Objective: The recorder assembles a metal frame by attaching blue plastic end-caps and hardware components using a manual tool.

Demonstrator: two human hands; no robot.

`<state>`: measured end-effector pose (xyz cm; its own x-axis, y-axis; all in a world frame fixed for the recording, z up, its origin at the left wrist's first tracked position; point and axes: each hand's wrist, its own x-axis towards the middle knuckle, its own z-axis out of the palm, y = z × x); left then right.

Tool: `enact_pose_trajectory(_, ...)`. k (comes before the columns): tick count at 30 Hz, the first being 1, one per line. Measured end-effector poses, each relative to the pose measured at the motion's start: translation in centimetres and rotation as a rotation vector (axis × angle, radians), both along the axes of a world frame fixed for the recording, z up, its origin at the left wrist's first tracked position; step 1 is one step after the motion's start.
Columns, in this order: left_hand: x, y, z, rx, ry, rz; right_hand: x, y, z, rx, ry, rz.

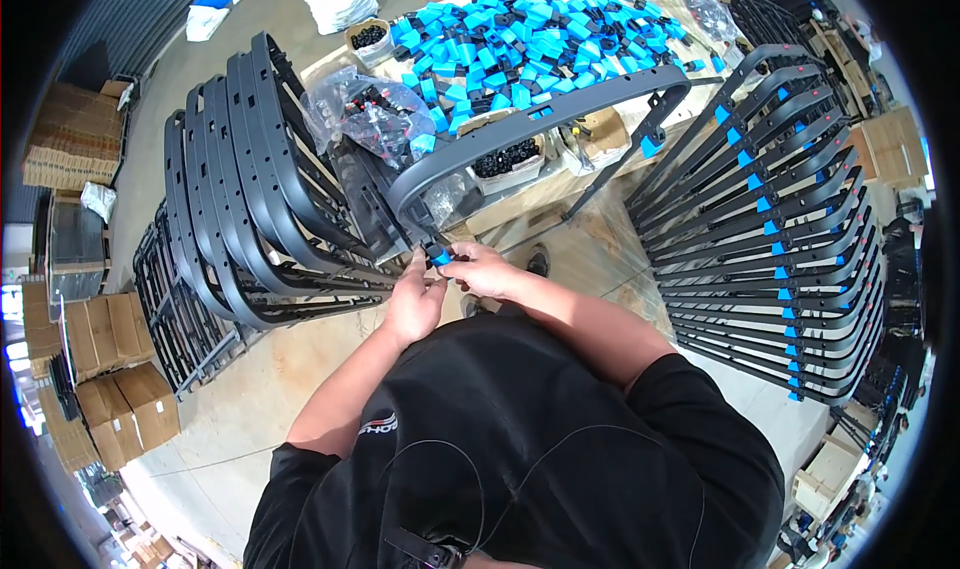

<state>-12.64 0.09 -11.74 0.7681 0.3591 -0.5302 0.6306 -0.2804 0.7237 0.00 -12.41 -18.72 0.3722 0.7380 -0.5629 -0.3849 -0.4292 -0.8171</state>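
Observation:
Close in front of my body, both hands meet at a small blue and black plastic piece at the lower left end of a curved black metal frame. My left hand is closed, its fingers pressed to the piece's left side. From the right, my right hand pinches the same piece. The fingers partly hide how it sits against the frame. The frame's arch rises in front of a table, and another blue piece is fixed on its right leg.
A table ahead carries a heap of blue and black pieces, a plastic bag and a box of small black parts. Black frames stand at left; frames with blue pieces stand at right. Cardboard boxes are stacked far left.

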Motion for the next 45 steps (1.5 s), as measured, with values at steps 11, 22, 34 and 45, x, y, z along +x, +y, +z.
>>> enact_pose_trajectory(11,0.8,0.1,2.7,0.361,-0.55,-0.185,2.0,-2.3,5.1,0.29,0.645,-0.273)
enact_pose_trajectory(22,1.6,-0.2,2.2,0.538,-0.694,-0.261,1.6,-3.2,6.6,0.363,0.645,-0.262)
enact_pose_trajectory(34,1.3,0.1,1.8,0.506,-0.713,-0.118,0.8,-2.0,4.8,0.255,0.413,-0.21)
enact_pose_trajectory(45,1.8,2.2,-1.5,0.537,-0.206,-0.061,2.3,2.6,1.5,0.104,-0.109,-0.176)
